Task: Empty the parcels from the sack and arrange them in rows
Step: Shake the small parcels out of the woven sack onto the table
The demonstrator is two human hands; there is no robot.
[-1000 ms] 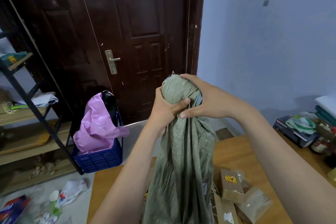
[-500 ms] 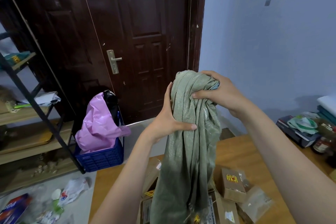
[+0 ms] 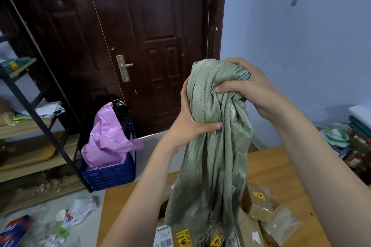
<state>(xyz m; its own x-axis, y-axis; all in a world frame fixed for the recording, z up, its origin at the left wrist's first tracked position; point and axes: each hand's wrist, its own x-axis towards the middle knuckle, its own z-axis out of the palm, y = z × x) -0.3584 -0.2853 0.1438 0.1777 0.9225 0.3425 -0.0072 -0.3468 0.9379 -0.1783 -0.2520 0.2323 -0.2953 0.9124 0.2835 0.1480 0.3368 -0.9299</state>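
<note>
A green woven sack [image 3: 212,146] hangs limp and upside down above a wooden table [image 3: 269,168]. My right hand [image 3: 249,88] grips its bunched top end. My left hand [image 3: 190,120] clasps the sack a little lower, thumb across the cloth. Under the sack's frayed open mouth lie brown cardboard parcels [image 3: 259,202] with yellow stickers, a clear padded pouch [image 3: 281,224] and labelled parcels [image 3: 180,236] at the frame's bottom edge. The sack hides part of the pile.
A dark wooden door [image 3: 156,46] stands ahead. A blue crate [image 3: 108,174] with a pink bag sits on the floor left of the table. Shelving [image 3: 30,126] fills the left side, litter lies on the floor, and clutter [image 3: 341,142] sits at the table's far right.
Both hands have raised the sack higher. My left hand slid down from the top to a lower grip. More parcels show on the table below the mouth.
</note>
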